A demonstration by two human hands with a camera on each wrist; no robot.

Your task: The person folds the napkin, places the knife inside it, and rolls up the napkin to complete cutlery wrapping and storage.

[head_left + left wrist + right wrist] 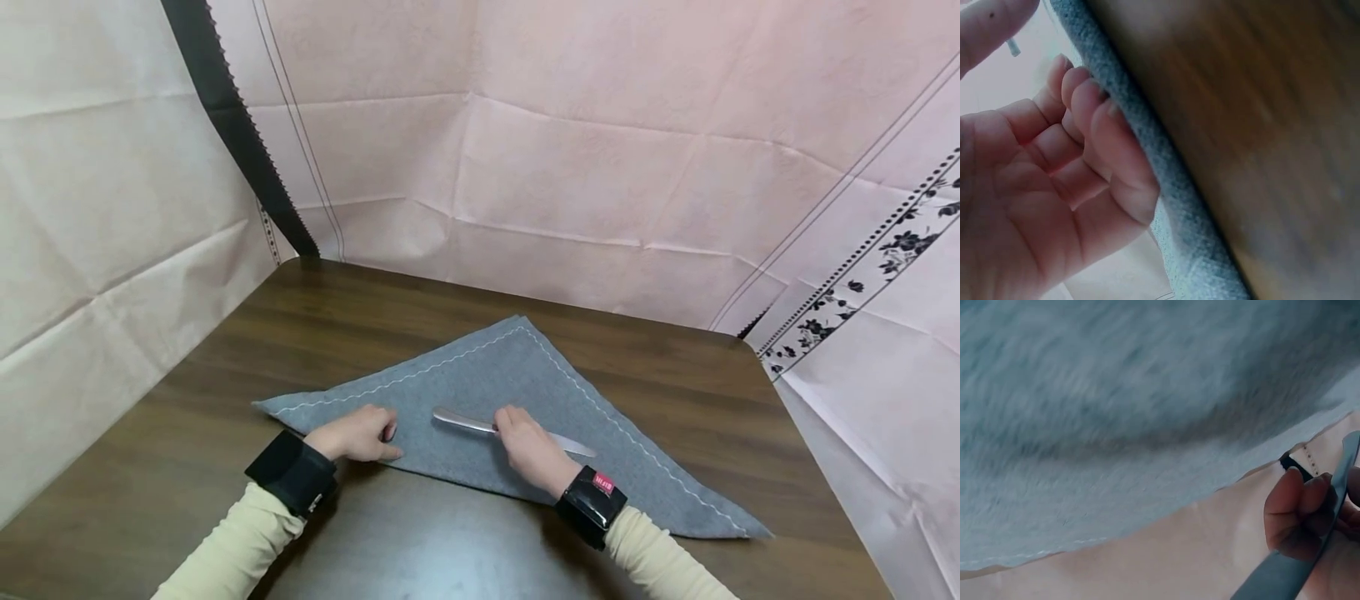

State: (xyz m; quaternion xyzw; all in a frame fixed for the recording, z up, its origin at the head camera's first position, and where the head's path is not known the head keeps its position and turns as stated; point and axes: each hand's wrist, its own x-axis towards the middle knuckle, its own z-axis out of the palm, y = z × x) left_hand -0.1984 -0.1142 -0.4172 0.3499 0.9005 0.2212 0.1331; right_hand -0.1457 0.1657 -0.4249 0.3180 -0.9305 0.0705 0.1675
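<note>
A grey cloth [480, 375] with pale stitching along two sides lies folded into a triangle. My right hand [528, 450] grips a silver table knife [465, 423] around its middle, above the cloth. In the head view the knife's rounded handle end points left and its flat blade [576, 447] points right; the right wrist view shows the blade [1275, 575] at lower left. My left hand [360, 433] rests at the cloth's near folded edge, thumb extended. The left wrist view shows its loosely curled fingers [1119, 140] against that fold [1166, 156], with nothing gripped.
Everything lies on a dark brown wooden table [390, 292] with rounded corners. Creased pale sheets [585, 183] hang behind it and at both sides, one with a black strip [240, 142], another with a floral border [907, 250].
</note>
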